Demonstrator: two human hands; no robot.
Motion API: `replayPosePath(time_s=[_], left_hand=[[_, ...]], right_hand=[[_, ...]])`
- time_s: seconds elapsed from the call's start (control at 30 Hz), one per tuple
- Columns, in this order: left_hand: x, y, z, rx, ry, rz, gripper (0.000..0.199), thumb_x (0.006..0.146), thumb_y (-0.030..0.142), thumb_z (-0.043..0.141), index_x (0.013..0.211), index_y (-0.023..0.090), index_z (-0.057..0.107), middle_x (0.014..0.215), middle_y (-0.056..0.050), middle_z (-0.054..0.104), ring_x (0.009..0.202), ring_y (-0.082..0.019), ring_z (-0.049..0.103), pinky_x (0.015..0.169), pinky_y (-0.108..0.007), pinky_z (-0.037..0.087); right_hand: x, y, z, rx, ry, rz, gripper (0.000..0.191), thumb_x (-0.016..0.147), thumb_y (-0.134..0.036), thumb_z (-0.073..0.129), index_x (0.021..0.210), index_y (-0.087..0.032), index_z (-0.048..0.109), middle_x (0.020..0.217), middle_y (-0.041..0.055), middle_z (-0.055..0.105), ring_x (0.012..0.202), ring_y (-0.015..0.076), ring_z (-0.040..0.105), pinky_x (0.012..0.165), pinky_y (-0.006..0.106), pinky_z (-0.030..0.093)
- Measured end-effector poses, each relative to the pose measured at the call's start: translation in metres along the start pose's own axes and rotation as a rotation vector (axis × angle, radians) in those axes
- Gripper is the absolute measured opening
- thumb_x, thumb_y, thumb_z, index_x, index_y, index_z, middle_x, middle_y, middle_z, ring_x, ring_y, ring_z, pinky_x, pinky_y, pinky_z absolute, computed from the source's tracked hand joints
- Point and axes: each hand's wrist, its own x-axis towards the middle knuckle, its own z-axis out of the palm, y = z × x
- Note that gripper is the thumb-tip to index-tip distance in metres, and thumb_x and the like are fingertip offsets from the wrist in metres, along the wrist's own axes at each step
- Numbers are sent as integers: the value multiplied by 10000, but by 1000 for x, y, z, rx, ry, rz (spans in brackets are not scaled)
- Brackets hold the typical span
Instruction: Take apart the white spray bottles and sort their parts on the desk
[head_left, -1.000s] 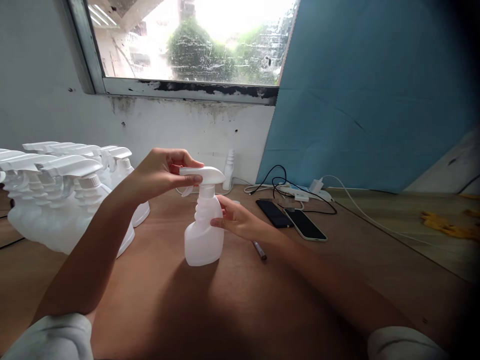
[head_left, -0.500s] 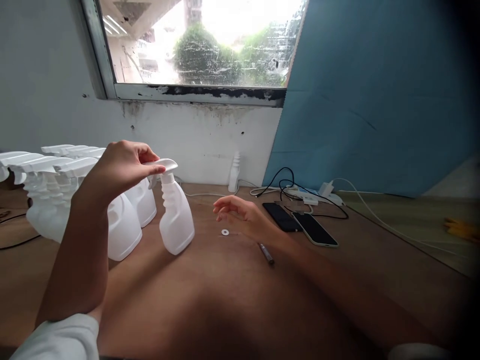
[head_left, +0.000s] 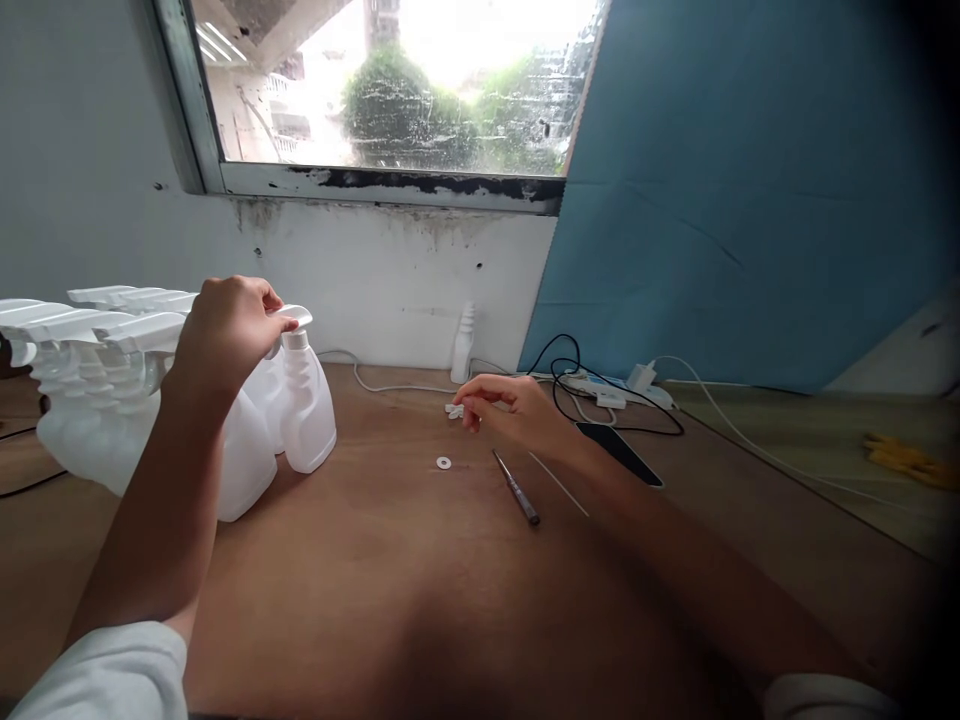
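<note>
At the left, my left hand (head_left: 236,330) grips the white trigger head of a translucent spray bottle (head_left: 310,420). The bottle stands upright on the table beside the other bottles. My right hand (head_left: 502,405) is at the middle, low over the table, with thumb and fingers drawn together. Small white plastic pieces (head_left: 454,410) show at its fingertips; I cannot tell whether they are pinched or lying on the table. Below that hand are a flat white washer (head_left: 444,463), a thin metal pick-like tool with a dark handle (head_left: 517,490) and a thin white tube (head_left: 559,483).
Several more spray bottles (head_left: 97,420) crowd the left side. A small white bottle (head_left: 463,345) stands against the wall. At the right are a phone (head_left: 622,455), partly behind my forearm, black cables (head_left: 566,350), a power strip (head_left: 630,390) and an orange-yellow item (head_left: 907,460).
My left hand has moved the spray bottle left, next to the others. My right hand has shifted slightly right and its fingers have drawn together. White pieces, the thin tube and more of the tool now show.
</note>
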Motion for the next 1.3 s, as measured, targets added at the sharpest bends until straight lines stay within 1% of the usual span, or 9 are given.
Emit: replayPosePath(time_s=[0.23, 0.5, 0.7, 0.77, 0.83, 0.93, 1.1, 1.2, 1.3], left_hand=[[4, -2, 4, 83, 4, -46, 288, 741, 316, 627, 957, 130, 667, 739, -19, 590, 706, -149, 525, 750, -283, 464], [1, 5, 0, 130, -20, -111, 312, 736, 352, 627, 981, 159, 636, 719, -22, 563, 792, -215, 541, 810, -388, 480], [-4, 9, 13, 147, 250, 168, 331, 807, 373, 558, 1039, 143, 613, 909, -91, 581, 980, -274, 523, 957, -414, 389], [-9, 20, 19, 121, 260, 265, 330, 829, 390, 544, 1037, 145, 617, 948, -113, 592, 993, -288, 511, 951, -408, 383], [-18, 37, 30, 67, 173, 358, 328, 844, 386, 530, 1021, 124, 620, 960, -141, 599, 989, -307, 500, 916, -423, 397], [-35, 67, 64, -59, -49, 513, 330, 892, 373, 452, 1022, 114, 610, 990, -169, 599, 1019, -328, 493, 861, -437, 420], [-50, 95, 169, -205, -397, 693, 243, 856, 307, 529, 1043, 178, 615, 1068, -97, 626, 962, -225, 590, 815, -306, 475], [-51, 99, 227, -268, -515, 691, 366, 838, 286, 551, 1183, 164, 561, 1141, -105, 620, 1013, -214, 600, 840, -285, 482], [-52, 101, 261, -327, -577, 687, 483, 814, 278, 577, 1279, 177, 496, 1222, -107, 588, 1081, -220, 579, 885, -293, 472]], right_hand=[[4, 9, -12, -57, 61, 110, 201, 850, -280, 499, 869, -143, 644, 655, 6, 635, 578, 91, 599, 624, 208, 491], [6, 35, -29, -397, -229, 321, 229, 843, -303, 473, 785, -140, 624, 661, 15, 641, 540, 93, 575, 538, 187, 408], [7, 77, -33, -459, -392, 357, 180, 810, -248, 528, 755, -123, 646, 544, 3, 598, 464, 97, 535, 511, 196, 378], [8, 86, -28, -482, -422, 338, 146, 793, -198, 538, 742, -123, 654, 535, 2, 592, 448, 94, 515, 490, 196, 357], [8, 90, -19, -508, -433, 293, 139, 784, -143, 532, 749, -123, 665, 597, 17, 622, 487, 95, 526, 498, 195, 350], [6, 89, 0, -531, -459, 195, 157, 789, -106, 535, 817, -133, 687, 735, 39, 666, 609, 106, 574, 557, 192, 378], [-5, 82, 31, -571, -512, 42, 278, 830, -146, 530, 1068, -200, 664, 972, 53, 661, 792, 145, 617, 641, 213, 416], [-15, 80, 41, -613, -508, -24, 316, 844, -175, 536, 1140, -220, 636, 1054, 72, 625, 877, 178, 613, 681, 241, 430], [-24, 80, 45, -648, -478, -66, 266, 872, -178, 512, 1097, -201, 652, 1026, 78, 616, 893, 174, 602, 722, 251, 436]])
